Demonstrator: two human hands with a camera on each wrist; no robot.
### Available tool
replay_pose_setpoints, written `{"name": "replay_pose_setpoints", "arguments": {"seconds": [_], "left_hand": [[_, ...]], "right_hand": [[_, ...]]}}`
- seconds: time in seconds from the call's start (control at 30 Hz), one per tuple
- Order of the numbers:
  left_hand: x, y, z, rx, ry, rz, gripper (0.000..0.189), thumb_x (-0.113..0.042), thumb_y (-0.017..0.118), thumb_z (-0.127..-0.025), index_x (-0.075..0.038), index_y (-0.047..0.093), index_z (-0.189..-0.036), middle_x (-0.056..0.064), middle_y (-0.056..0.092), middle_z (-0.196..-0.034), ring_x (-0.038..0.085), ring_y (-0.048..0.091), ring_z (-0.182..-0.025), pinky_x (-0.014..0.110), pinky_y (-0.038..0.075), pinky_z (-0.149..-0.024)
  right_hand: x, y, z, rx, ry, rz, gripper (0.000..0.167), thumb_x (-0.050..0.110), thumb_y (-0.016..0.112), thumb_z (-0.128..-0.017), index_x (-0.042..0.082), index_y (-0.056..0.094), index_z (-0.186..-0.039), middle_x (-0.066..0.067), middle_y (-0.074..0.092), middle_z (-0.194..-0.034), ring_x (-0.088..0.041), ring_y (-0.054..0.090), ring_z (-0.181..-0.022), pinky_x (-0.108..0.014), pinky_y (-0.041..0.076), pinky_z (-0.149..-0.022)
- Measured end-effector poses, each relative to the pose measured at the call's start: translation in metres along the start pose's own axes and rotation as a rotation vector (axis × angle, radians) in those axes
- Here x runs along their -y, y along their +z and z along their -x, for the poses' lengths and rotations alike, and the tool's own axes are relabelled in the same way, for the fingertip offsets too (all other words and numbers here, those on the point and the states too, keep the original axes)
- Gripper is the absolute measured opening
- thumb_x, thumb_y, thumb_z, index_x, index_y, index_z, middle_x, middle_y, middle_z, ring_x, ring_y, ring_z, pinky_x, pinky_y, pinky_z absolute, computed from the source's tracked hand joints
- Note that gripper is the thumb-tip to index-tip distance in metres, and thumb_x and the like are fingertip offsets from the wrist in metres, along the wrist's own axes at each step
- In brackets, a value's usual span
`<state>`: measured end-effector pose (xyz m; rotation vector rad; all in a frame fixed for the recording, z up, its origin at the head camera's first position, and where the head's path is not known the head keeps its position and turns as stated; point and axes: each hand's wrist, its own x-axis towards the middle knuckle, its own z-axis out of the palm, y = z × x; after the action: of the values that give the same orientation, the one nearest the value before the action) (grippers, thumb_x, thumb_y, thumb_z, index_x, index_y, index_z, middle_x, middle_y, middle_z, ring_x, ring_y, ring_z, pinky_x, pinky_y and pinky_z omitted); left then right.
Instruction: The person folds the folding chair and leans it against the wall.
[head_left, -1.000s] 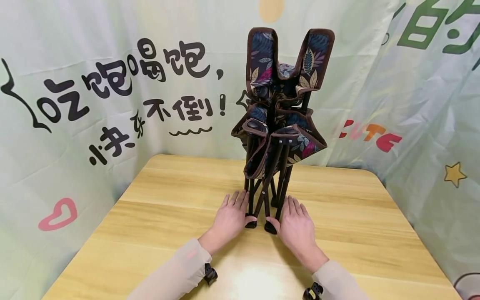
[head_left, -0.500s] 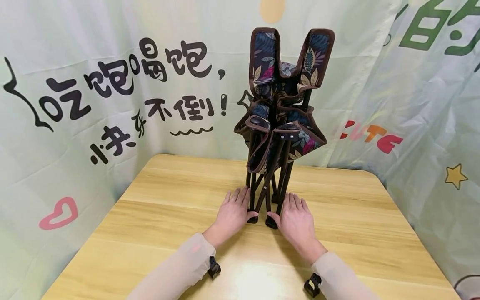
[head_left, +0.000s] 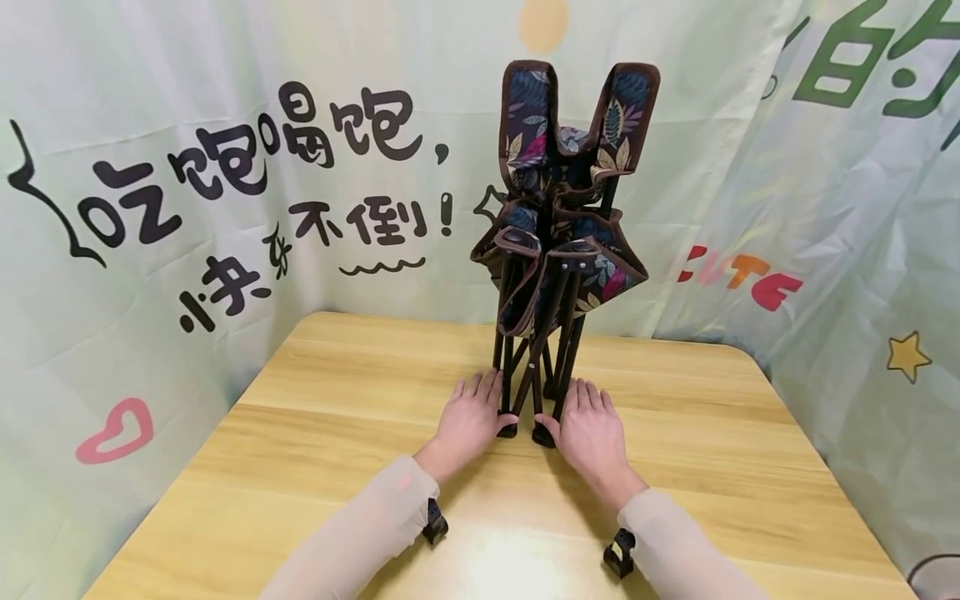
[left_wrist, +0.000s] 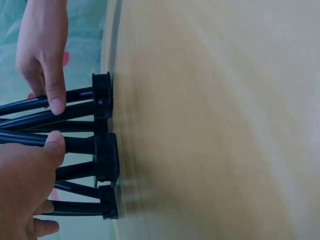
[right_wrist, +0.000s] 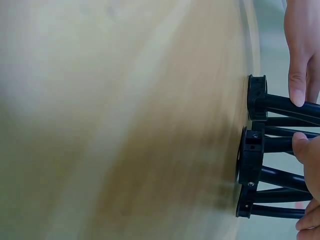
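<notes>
A folding chair [head_left: 609, 271] stands upright and folded together on the wooden table, with dark floral cloth, brown edging and crossed black legs. My left hand [head_left: 467, 421] lies along the outer left side of its lower legs, fingers straight, thumb on a front leg. On the other side, my right hand [head_left: 595, 425] presses the legs likewise, its thumb at the right front leg. In the left wrist view the black plastic feet [left_wrist: 105, 157] are bunched close together at the tabletop, thumbs just above them. The right wrist view also shows the black legs [right_wrist: 281, 176] between both hands.
The pale wooden table [head_left: 337, 367] has rounded far corners. Behind it and at both sides hangs a printed cloth backdrop [head_left: 420, 50] with lettering, a heart and a star; the chair's top overlaps it in the head view.
Both hands and the folding chair's feet have slid a little farther away across the table. The chair stays folded and upright, with the hands in the same places on its legs.
</notes>
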<state>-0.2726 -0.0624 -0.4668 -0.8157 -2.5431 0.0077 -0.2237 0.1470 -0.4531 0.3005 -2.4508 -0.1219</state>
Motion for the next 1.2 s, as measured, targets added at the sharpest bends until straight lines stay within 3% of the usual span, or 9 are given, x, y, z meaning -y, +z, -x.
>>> {"name": "replay_pose_setpoints", "arguments": {"seconds": [0.43, 0.9, 1.2], "left_hand": [[0.005, 0.010, -0.017, -0.061, -0.015, -0.018, 0.079, -0.060, 0.059, -0.089, 0.000, 0.052, -0.140, 0.013, 0.056, -0.138, 0.032, 0.057, -0.120, 0.049, 0.047, -0.099], [0.009, 0.017, -0.037, 0.038, -0.063, -0.035, 0.080, -0.064, 0.050, -0.092, -0.003, 0.048, -0.144, 0.009, 0.052, -0.142, 0.029, 0.055, -0.123, 0.049, 0.046, -0.100], [0.012, 0.019, -0.048, 0.151, -0.103, 0.047, 0.077, -0.061, 0.046, -0.095, -0.004, 0.043, -0.147, 0.010, 0.048, -0.146, 0.030, 0.052, -0.126, 0.050, 0.043, -0.102]], "right_hand": [[-0.009, 0.012, -0.015, 0.054, -0.005, 0.039, 0.082, 0.058, 0.063, -0.088, -0.017, 0.058, -0.123, -0.030, 0.064, -0.115, -0.040, 0.062, -0.108, -0.054, 0.045, -0.098], [-0.011, 0.020, -0.032, 0.162, 0.060, 0.040, 0.082, 0.057, 0.061, -0.090, -0.016, 0.054, -0.129, -0.029, 0.062, -0.119, -0.041, 0.059, -0.112, -0.057, 0.040, -0.101], [-0.013, 0.031, -0.039, 0.249, 0.104, 0.031, 0.084, 0.057, 0.056, -0.093, -0.016, 0.047, -0.133, -0.029, 0.059, -0.124, -0.041, 0.056, -0.116, -0.056, 0.039, -0.103]]}}
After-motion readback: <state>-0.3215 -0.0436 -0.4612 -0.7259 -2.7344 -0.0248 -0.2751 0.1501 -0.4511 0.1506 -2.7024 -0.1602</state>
